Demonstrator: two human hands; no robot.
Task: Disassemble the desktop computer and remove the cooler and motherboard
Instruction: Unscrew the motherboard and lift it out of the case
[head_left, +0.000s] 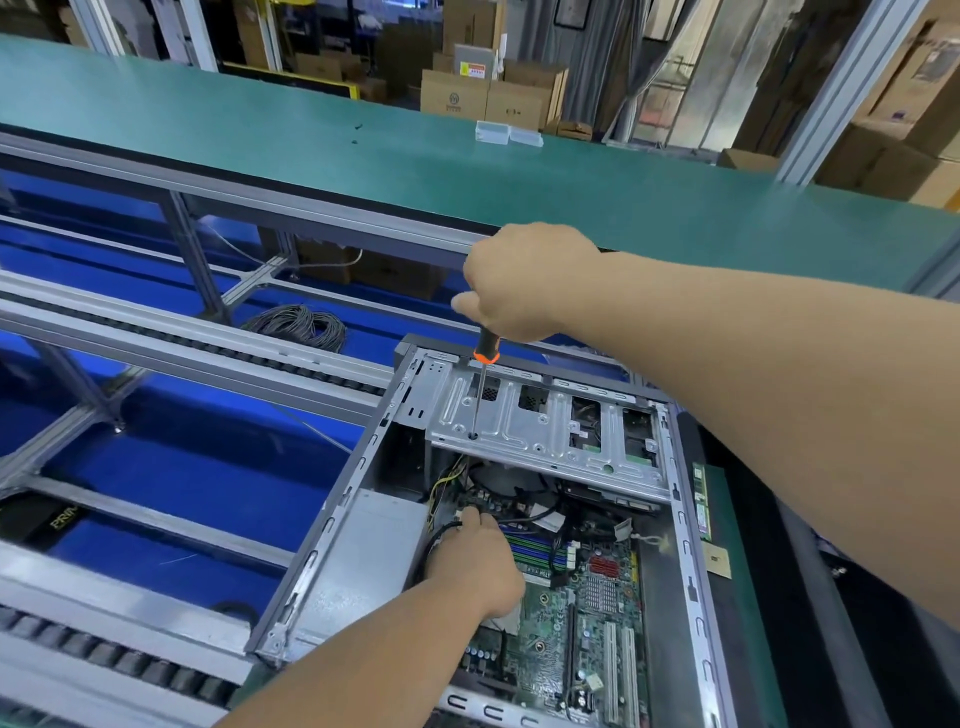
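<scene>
Right hand (524, 283) grips an upright screwdriver (482, 387), tip down on the drive cage (545, 431), while left hand (475, 556) grasps cables (441, 535) below.

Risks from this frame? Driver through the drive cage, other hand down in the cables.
1. The screwdriver shaft passes through a hole in the drive cage; if the tip slips below, it could gouge the motherboard.
2. The left hand is in the cables under the cage, close to where the tip comes down; a slip could hit fingers.
3. A loosened screw could drop among the cables, unseen.
</scene>
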